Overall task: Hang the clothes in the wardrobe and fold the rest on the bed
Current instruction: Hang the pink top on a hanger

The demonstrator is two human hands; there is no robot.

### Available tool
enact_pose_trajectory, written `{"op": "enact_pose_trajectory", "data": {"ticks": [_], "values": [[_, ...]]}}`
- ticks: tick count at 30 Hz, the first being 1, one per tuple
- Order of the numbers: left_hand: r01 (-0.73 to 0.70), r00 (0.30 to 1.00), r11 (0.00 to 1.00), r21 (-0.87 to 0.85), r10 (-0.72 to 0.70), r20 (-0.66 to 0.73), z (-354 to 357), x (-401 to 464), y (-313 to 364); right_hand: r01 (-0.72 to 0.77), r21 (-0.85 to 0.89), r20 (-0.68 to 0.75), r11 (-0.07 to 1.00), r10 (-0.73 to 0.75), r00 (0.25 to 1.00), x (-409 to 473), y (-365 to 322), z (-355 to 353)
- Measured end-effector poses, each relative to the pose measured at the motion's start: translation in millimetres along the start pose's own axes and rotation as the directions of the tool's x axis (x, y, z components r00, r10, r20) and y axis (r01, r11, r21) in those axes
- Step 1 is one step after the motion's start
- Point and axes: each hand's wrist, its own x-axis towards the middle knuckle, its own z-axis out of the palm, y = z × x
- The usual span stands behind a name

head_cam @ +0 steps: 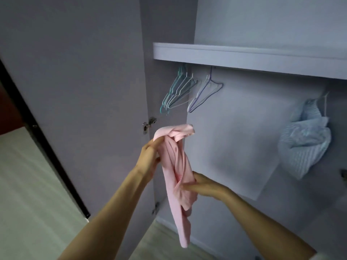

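A pink garment (175,166) hangs bunched in front of the open wardrobe. My left hand (150,156) grips its upper part, with a fold flopping over to the right. Lower down, my right hand (202,186) pinches the cloth at its middle. Under the wardrobe shelf (244,56) hang several empty teal and white wire hangers (176,91) and a purple hanger (204,93). A blue-and-white striped shirt (306,143) hangs on a hanger at the right.
The wardrobe's open door (75,91) stands at the left, with a hinge (149,124) on its inner edge. Pale floor (28,184) lies beyond it, and a dark door frame (43,139) runs diagonally.
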Motion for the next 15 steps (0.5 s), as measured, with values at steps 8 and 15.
{"op": "enact_pose_trajectory", "data": {"ticks": [8, 15], "values": [[-0.015, 0.999, 0.994, 0.104, 0.02, -0.045, 3.3, 14.8, 3.0, -0.08, 0.015, -0.586, 0.997, 0.074, 0.807, 13.6, 18.1, -54.2], [0.082, 0.983, 0.996, 0.04, -0.075, -0.168, -14.9, 30.3, 3.8, 0.036, -0.079, -0.775, 0.996, -0.084, 0.627, 3.8, 20.2, -124.0]]}}
